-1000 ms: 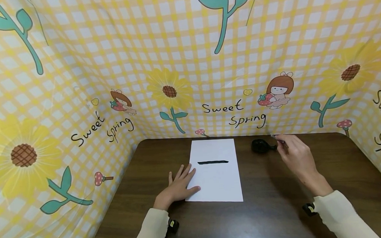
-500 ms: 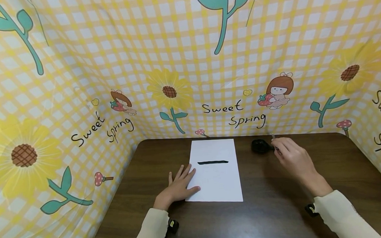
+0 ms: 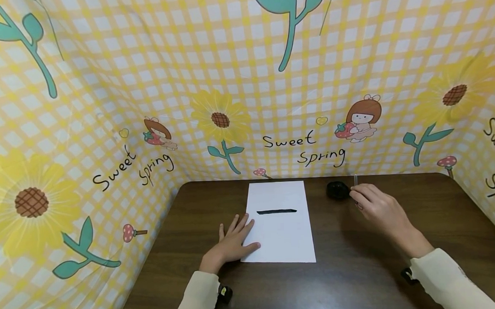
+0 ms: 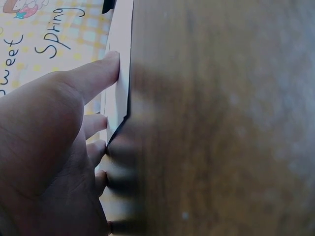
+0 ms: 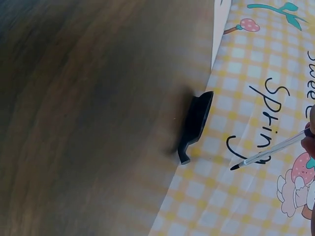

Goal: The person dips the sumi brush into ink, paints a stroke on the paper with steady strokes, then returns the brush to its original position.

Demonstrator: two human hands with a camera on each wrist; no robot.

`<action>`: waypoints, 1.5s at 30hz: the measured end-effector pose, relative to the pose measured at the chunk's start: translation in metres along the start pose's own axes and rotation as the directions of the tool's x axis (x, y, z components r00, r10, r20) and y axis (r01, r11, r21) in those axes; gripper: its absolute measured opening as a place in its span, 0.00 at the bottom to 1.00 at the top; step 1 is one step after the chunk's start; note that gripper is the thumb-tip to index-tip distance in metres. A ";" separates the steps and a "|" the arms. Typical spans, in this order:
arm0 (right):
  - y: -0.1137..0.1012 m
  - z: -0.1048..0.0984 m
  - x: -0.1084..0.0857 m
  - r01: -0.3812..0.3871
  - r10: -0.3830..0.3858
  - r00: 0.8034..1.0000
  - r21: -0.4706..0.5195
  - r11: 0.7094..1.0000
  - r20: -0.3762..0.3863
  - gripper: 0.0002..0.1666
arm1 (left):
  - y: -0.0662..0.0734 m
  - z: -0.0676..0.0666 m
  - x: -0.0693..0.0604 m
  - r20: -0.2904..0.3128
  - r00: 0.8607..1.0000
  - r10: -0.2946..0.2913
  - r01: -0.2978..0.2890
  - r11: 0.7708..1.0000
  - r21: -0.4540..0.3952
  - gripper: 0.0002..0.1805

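My left hand [image 3: 230,243] lies with fingers spread over the left edge of a white sheet of paper [image 3: 282,240]. A thick black stroke [image 3: 276,211] runs across the paper's upper half. In my right hand [image 3: 382,211] I pinch a slim clear pen-like stick [image 3: 355,180]; I cannot tell whether it is a pen or a brush. The right wrist view shows its clear shaft and dark pointed tip [image 5: 235,167]. Just left of these fingers sits a small black spoon-shaped dish [image 3: 337,190]. Its short handle, hidden by my fingers in the head view, shows in the right wrist view.
A dark brown wooden table [image 3: 183,212] bears everything. A yellow checked cloth [image 3: 247,140] with flowers and lettering stands along its back and sides. Each wrist wears a black strap, and both sleeves are cream.
My right hand has shifted slightly left and nearer me, beside the black dish. The clear stick has swung from slanting left to pointing straight away. My left hand and the paper have not moved.
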State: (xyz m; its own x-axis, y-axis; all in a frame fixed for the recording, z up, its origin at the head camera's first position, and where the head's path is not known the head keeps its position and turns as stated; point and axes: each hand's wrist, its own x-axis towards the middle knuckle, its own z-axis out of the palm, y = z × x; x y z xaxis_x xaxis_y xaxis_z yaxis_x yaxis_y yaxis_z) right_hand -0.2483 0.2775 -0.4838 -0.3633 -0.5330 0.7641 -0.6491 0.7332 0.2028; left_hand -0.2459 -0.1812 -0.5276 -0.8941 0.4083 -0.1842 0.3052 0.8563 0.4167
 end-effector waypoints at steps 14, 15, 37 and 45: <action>0.007 0.002 -0.014 0.052 -0.055 0.995 0.029 0.998 0.081 0.28 | 0.000 0.001 -0.001 0.004 1.000 -0.002 0.002 1.000 -0.018 0.46; 0.007 0.003 -0.014 0.058 -0.060 0.996 0.032 0.998 0.068 0.29 | 0.000 0.001 -0.001 0.003 1.000 0.001 -0.001 1.000 -0.023 0.46; 0.007 0.010 -0.025 0.126 -0.128 0.985 0.029 0.992 0.116 0.31 | -0.003 0.003 0.002 -0.005 1.000 0.004 -0.004 1.000 -0.019 0.46; 0.009 0.013 -0.031 0.152 -0.156 0.979 0.045 0.987 0.133 0.36 | -0.004 0.003 0.002 -0.006 1.000 -0.004 0.004 1.000 -0.020 0.46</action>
State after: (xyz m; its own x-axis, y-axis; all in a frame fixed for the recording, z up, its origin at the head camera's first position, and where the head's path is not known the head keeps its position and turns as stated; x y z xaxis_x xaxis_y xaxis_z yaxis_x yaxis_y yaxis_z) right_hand -0.2517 0.2950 -0.5137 -0.3431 -0.6926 0.6344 -0.7263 0.6240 0.2884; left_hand -0.2480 -0.1824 -0.5323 -0.8971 0.4031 -0.1806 0.2952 0.8513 0.4338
